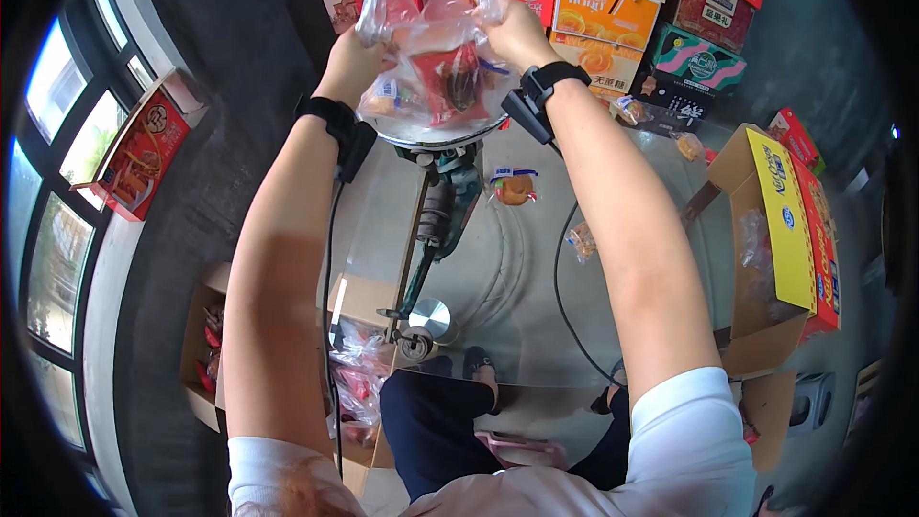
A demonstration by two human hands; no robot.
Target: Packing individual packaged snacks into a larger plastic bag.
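Plastic bag (pixel 436 17), clear and thin, spreads between my hands at the top centre of the frame, its bottom over the round pan (pixel 431 144) of a scale (pixel 436 215); I can't tell whether the pan bears its weight. My left hand (pixel 360 63) is closed around one handle, my right hand (pixel 517 36) around the other, with both loops poking up above my grip. A red packet (pixel 450 86) fills the middle, and a small wrapped pastry (pixel 385 94) shows at the left side, apparently inside too. If I pull the handles hard apart, I judge the film could stretch or split, since the packet's corners press against it. Letting one side sag would tip the load, and the pastry might roll off the pan's rim. Dropping the bag off-centre could rock the scale. The black cable (pixel 557 278) from my right wrist loops over the glass worktop (pixel 526 345) near a loose wrapped bun (pixel 515 189), so a wide swing might drag that aside.
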